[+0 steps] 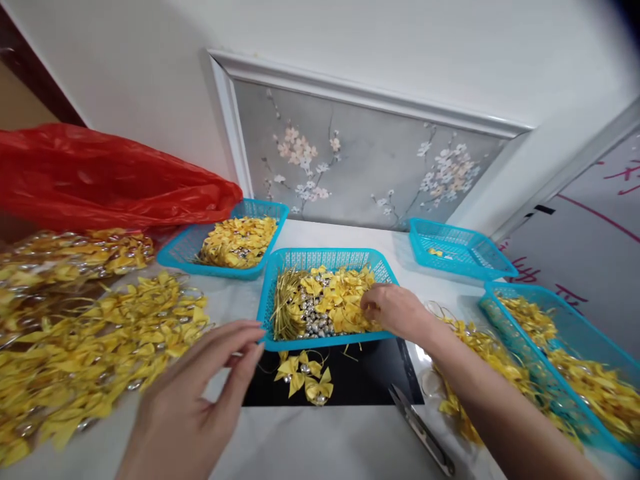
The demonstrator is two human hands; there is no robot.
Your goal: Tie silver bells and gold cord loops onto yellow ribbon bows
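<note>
My left hand (200, 393) is in front of the near left corner of the middle blue basket (325, 345), thumb and forefinger pinched together. A faint thin line runs from the fingertips, but what they hold is too fine to make out. My right hand (397, 308) reaches over that basket's right side, fingers curled into the yellow ribbon bows (345, 300); the fingertips are partly hidden. Silver bells (315, 317) and a bundle of gold cords (287, 303) lie beside the bows. A few bows with bells (305, 377) rest on the black mat (360, 380) between my hands.
Metal thread snips (423, 430) lie at the front right. Bow piles cover the left (100, 353) and the area under my right forearm. Other blue baskets stand back left (225, 271), back right (463, 267) and right (565, 393). A red plastic bag (110, 177) is behind the left pile.
</note>
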